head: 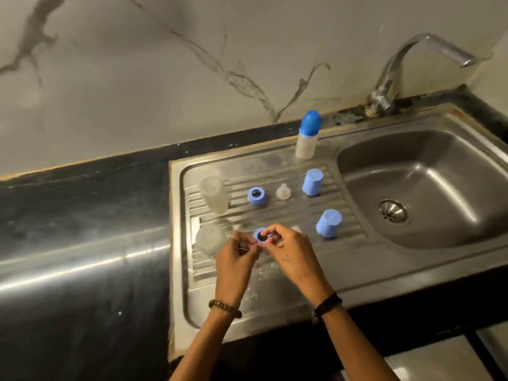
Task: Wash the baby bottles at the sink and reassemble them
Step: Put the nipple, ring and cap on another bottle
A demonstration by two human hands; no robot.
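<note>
Blue collar ring (259, 235) sits between both hands, held over the near half of the drainboard (275, 284), roughly centre frame. Right hand (291, 254) pinches its 3 o'clock edge with thumb and fingertips. Left hand (237, 255) has fingers curled at the ring's 9 o'clock side; they look closed on the rim, though what else they hold is hidden. Probably seating a teat into the ring, but none is visible in the grip.

Handling, my read: the ring is small, light, rigid plastic, likely wet and slick. Grip the outer wall, not the threads or bore. Teats are soft silicone and will fold; pull by the base flange.

Outward from the ring:
- 9 o'clock: clear bottle body (210, 240), inverted, just beside the left hand.
- 10 o'clock: second clear bottle body (214, 195), inverted.
- 12 o'clock: second blue ring (257, 196), then a loose clear teat (283, 191) to its right.
- 1 o'clock: blue cap (312, 182) standing on the ribs.
- 3 o'clock: another blue cap (328, 223), tilted.
- Far 1 o'clock: one assembled bottle (308, 136), upright at the drainboard's back edge.

Sink basin (428, 188) at 3 o'clock, tap (398, 67) above it, no water running. Two bottles are left to assemble.
</note>
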